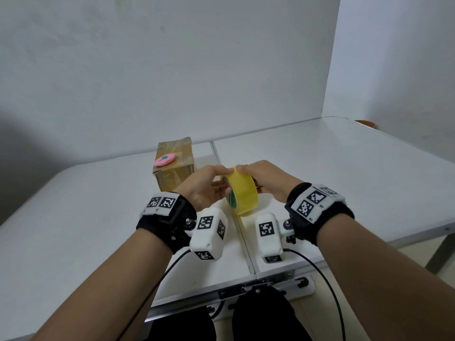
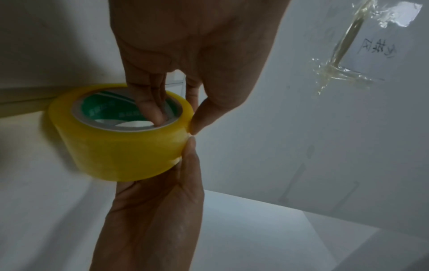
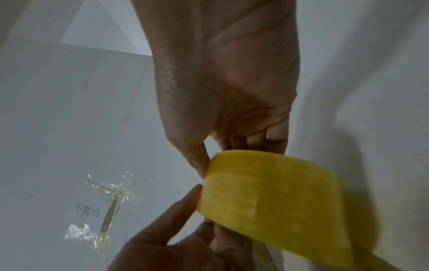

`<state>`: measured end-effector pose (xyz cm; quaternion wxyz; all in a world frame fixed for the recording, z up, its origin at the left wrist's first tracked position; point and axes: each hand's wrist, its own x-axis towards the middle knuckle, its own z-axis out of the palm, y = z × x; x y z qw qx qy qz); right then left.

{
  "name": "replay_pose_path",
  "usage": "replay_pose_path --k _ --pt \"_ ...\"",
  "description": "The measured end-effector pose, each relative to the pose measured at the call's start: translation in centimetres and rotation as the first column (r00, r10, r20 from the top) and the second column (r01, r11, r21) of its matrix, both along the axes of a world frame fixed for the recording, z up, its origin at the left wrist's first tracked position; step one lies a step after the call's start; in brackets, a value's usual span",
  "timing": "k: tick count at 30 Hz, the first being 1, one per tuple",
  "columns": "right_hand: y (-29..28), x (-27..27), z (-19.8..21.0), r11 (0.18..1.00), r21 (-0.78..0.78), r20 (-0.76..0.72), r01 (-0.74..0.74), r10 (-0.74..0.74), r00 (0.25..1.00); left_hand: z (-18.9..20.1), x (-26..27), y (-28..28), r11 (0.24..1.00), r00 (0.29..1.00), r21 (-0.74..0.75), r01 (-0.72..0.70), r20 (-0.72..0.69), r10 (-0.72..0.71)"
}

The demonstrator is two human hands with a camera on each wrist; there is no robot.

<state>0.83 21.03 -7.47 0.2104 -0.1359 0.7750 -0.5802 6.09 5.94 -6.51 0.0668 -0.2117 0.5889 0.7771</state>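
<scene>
A yellow tape roll (image 1: 243, 195) with a green-printed core is held on edge above the white table (image 1: 344, 173), between both hands. My left hand (image 1: 216, 179) pinches the roll's wall. In the left wrist view its fingers (image 2: 150, 106) reach inside the core of the roll (image 2: 120, 144) and its thumb presses the outer rim. My right hand (image 1: 256, 174) grips the roll from the other side, thumb on the top edge. In the right wrist view that thumb (image 3: 197, 161) touches the roll (image 3: 267, 198) next to my left hand (image 3: 174, 238).
A taped cardboard box (image 1: 177, 173) stands just behind my left hand, with a pink disc (image 1: 164, 159) lying on top. A white wall backs the table; crumpled clear tape (image 2: 336, 64) and handwriting are stuck on it. The table's seam (image 1: 242, 239) runs toward me.
</scene>
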Motion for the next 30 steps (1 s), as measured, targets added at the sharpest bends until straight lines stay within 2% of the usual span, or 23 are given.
replay_pose_path --k 4,8,10,12,14,16,19,22,26,30 --pt "0.1 0.7 0.7 0.994 0.108 -0.073 -0.020 0.028 0.997 0.7 0.2 0.8 0.996 1.000 -0.092 -0.012 -0.001 0.011" --pt "0.3 0.3 1.1 0.975 0.220 -0.184 -0.014 0.056 0.981 1.5 0.5 1.1 0.979 0.998 -0.200 0.033 -0.042 -0.043" --pt "0.6 -0.6 1.4 0.961 0.269 -0.295 0.069 0.015 0.955 1.5 0.1 1.1 0.941 0.994 -0.335 0.043 -0.076 -0.072" --pt "1.3 -1.7 1.7 0.928 0.308 -0.401 0.212 -0.076 0.913 1.5 -0.4 1.1 0.883 0.990 -0.469 0.024 -0.113 -0.087" --pt "1.8 -3.2 1.5 0.878 0.367 -0.458 0.306 -0.116 0.882 1.7 -1.1 0.7 0.844 0.984 -0.535 0.031 -0.133 -0.120" --pt "2.0 -4.4 1.4 0.818 0.470 -0.451 0.333 -0.102 0.887 2.1 -1.9 0.3 0.841 0.982 -0.541 0.017 -0.150 -0.117" --pt "2.1 -5.5 1.1 0.728 0.599 -0.473 0.333 -0.013 0.881 2.9 -3.0 0.1 0.875 0.979 -0.484 -0.021 -0.189 -0.081" --pt "1.8 -6.3 1.3 0.655 0.663 -0.535 0.364 0.073 0.842 3.5 -4.1 0.4 0.890 0.970 -0.456 -0.030 -0.226 -0.083" --pt "1.6 -6.9 0.6 0.543 0.763 -0.518 0.350 0.190 0.834 3.3 -5.0 1.1 0.880 0.966 -0.476 -0.005 -0.229 -0.118" --pt "1.6 -7.7 -0.4 0.495 0.804 -0.477 0.330 0.203 0.855 2.5 -5.7 1.3 0.880 0.963 -0.475 0.020 -0.226 -0.144"
